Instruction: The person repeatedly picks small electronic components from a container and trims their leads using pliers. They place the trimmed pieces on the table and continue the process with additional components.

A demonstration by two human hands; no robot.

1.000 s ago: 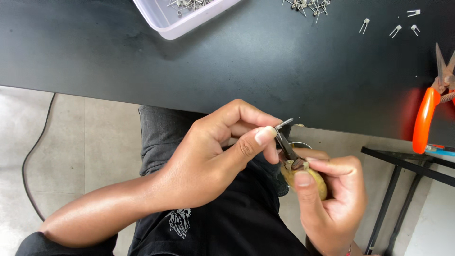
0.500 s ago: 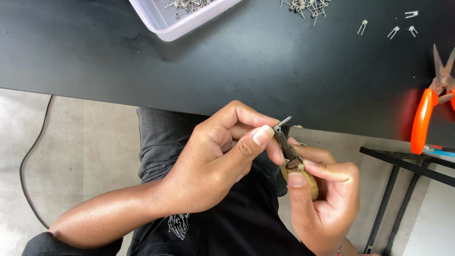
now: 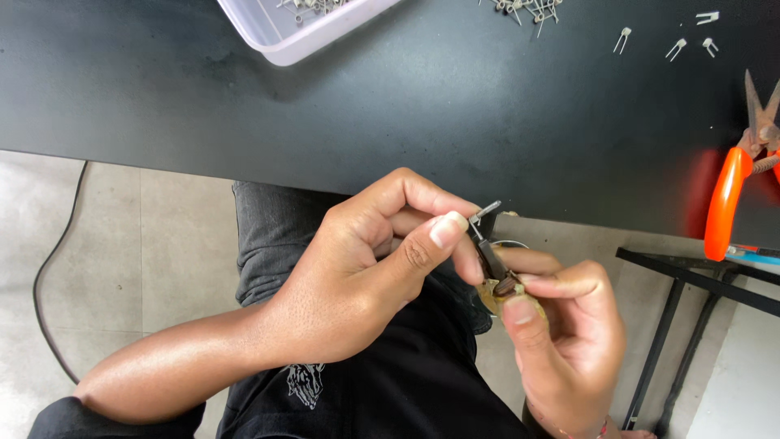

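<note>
Matte black tabletop (image 3: pixel 422 106) above; left hand (image 3: pixel 366 268) pinches bent metal pin (image 3: pixel 486 211), right hand (image 3: pixel 569 341) grips small pliers (image 3: pixel 496 268)

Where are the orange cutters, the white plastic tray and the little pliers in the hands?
orange cutters (image 3: pixel 723 203), head view, on the orange handle.
white plastic tray (image 3: pixel 280 45), head view, on its near rim.
small pliers (image 3: pixel 491 260), head view, on the dark jaws between the two hands.
</note>
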